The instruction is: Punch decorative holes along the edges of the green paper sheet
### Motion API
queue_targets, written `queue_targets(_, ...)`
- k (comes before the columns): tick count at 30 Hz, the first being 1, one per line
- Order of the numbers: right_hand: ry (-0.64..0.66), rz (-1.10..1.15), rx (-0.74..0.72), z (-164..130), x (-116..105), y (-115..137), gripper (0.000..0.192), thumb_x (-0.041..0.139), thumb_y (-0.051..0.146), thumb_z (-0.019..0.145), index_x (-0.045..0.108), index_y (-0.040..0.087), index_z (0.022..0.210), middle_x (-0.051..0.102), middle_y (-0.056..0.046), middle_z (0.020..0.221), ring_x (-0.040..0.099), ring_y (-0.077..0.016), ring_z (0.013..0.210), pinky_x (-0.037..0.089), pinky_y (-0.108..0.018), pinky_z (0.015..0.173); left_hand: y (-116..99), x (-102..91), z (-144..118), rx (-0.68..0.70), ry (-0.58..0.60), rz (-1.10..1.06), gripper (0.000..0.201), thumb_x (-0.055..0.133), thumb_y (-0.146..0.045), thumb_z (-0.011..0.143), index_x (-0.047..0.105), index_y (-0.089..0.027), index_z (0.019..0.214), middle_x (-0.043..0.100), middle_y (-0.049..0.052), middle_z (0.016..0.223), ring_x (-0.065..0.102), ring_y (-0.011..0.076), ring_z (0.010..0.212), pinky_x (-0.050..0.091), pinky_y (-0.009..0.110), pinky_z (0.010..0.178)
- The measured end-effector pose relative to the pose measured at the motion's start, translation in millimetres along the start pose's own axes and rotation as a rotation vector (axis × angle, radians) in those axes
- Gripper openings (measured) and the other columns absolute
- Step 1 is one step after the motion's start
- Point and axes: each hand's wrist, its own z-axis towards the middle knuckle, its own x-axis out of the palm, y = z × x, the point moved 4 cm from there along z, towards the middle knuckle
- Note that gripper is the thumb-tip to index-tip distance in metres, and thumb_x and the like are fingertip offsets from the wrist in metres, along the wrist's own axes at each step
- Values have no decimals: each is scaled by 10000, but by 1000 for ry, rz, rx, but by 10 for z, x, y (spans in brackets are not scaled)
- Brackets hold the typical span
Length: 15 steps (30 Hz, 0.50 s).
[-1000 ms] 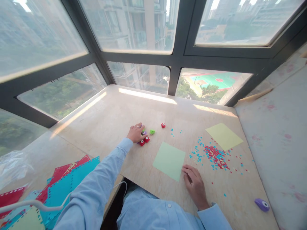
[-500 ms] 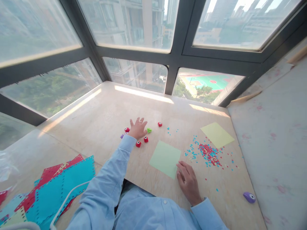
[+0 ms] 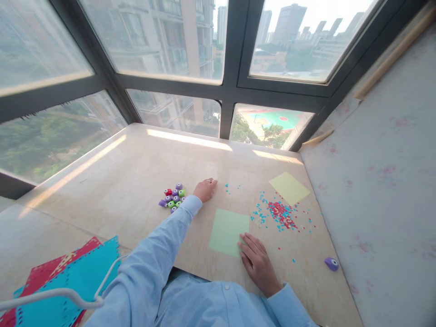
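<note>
Beneath the close-set fingers of the right hand, a flat, pale-green square paper sheet is covered at one edge; the left hand, spread earlier, is now curled, any grip indiscernible.

The person's right hand is resting its fingers on the right edge of the pale green sheet. The left hand is lying beyond the sheet's far-left corner, its palm hidden. Left of the sheet, small punches are clustering; right of it, red and blue confetti is lying scattered.
</note>
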Motion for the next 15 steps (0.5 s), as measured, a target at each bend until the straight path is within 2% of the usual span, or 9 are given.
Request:
queue_targets(4,-26,20,36,-114,-60,-14,343,493,170,936,668,239,1223,651,-103,1303,578,-256,1263,514,-498,1003,110,29,-341,30,4,-11,408,483,-142,897,538,-252,1286,551,125,1356,558,256,1233,476,407,989)
queue_targets(8,-8,41,47,-131,-77,-31,339,490,166,931,679,237,1204,655,-103,1295,576,-256,1263,512,-510,1010,191,61,-668,5,-18,-19,443,427,-93,902,531,-246,1304,554,133,1351,541,245,1245,470,404,994)
queue_targets(15,16,60,40,-92,-84,-82,277,504,181,931,709,229,1110,663,-97,1281,583,-252,1247,517,-485,986,241,29,-949,-44,-20,-36,290,414,-131,933,620,-221,1116,638,111,1122,632,227,1044,503,337,875)
